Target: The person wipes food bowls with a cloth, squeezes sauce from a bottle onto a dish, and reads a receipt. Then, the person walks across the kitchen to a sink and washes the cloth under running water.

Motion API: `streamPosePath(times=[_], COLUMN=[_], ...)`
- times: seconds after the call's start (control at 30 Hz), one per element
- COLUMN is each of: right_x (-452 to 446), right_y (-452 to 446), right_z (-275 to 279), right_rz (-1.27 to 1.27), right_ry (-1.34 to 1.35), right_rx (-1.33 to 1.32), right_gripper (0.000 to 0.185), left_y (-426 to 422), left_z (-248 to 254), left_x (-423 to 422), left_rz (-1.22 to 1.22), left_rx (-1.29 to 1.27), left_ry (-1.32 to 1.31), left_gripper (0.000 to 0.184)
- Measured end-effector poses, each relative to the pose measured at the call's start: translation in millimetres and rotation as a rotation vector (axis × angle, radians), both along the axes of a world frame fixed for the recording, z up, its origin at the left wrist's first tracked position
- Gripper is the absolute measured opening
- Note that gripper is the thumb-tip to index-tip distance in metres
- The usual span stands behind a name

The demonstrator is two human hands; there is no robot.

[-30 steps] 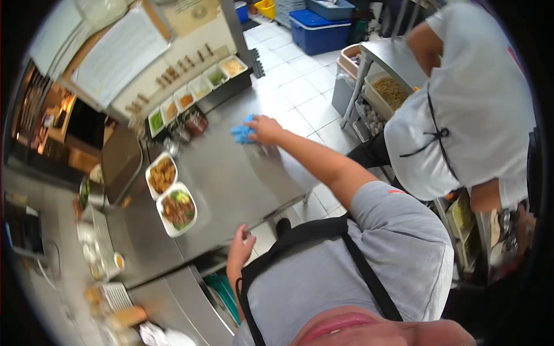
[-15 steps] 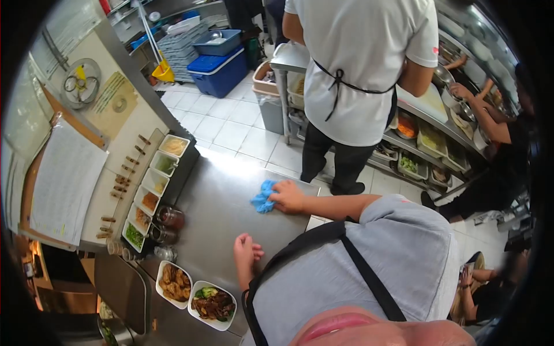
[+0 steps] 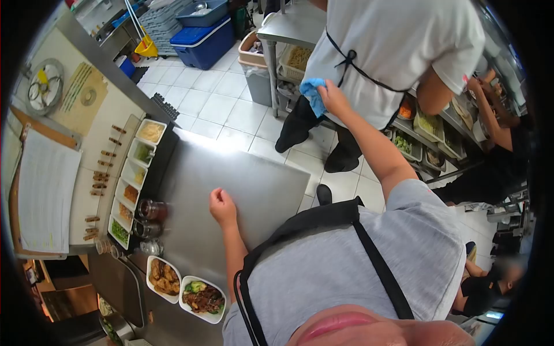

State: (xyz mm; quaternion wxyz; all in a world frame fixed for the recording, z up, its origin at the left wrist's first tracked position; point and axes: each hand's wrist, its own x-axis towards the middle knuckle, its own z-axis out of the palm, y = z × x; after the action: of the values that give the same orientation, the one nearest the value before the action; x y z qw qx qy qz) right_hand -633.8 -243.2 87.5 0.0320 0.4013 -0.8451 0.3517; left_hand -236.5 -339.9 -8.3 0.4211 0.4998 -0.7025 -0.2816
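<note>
Grips a crumpled light-blue cloth (image 3: 313,95) in the right hand (image 3: 334,99), thumb and fingers closed on it, arm stretched forward. Holds the cloth up past the corner of a brushed-steel tabletop (image 3: 254,173), in line of sight with the white-shirted co-worker (image 3: 398,63) beyond the right hand; cannot tell the gap between cloth and clothing. Holds the left hand (image 3: 222,207) over the tabletop, fingers curled into a loose fist, palm hidden; cannot tell whether touching the steel or just above it.

Has, to the left of the left hand, a row of six small white rectangular containers (image 3: 137,163) in a black rack (image 3: 156,164), filled with green, orange-brown and pale foods. Has, between that row and the left hand, a glass jar of dark red contents (image 3: 153,209), then, towards the body, a dark glass jar (image 3: 146,229) and a clear glass jar (image 3: 151,247).

Has, behind the left hand and nearer the body, a white bowl of browned pieces (image 3: 161,294) and, just beside it near the left forearm, a white bowl of dark glossy pieces and greens (image 3: 209,318).

Has, well ahead and left of the right hand, a blue lidded cooler (image 3: 205,46) on the white-tiled floor (image 3: 213,109).
</note>
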Motion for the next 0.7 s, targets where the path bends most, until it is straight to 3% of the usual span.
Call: streamPosePath(times=[0.13,0.27,0.5,0.7], right_x=[-49,-123,-205,-236], right_y=[-37,-87,-94,-76], right_z=[39,40,-7,-57], right_rz=[0.026,0.099,0.035,0.045], right_ry=[-0.021,-0.172,-0.186,-0.242], right_rx=[-0.031,-0.126,0.504,0.727], right_gripper=[0.037,0.056,0.051,0.047], left_y=[7,5,2,1], left_z=[10,1,7,17], left_x=[-2,-1,-7,-24], left_rz=[0.165,0.306,0.442,0.510], left_rx=[-0.064,-0.087,-0.137,-0.045], left_ry=[-0.125,-0.162,-0.531,-0.758], left_gripper=[0.015,0.024,0.029,0.032])
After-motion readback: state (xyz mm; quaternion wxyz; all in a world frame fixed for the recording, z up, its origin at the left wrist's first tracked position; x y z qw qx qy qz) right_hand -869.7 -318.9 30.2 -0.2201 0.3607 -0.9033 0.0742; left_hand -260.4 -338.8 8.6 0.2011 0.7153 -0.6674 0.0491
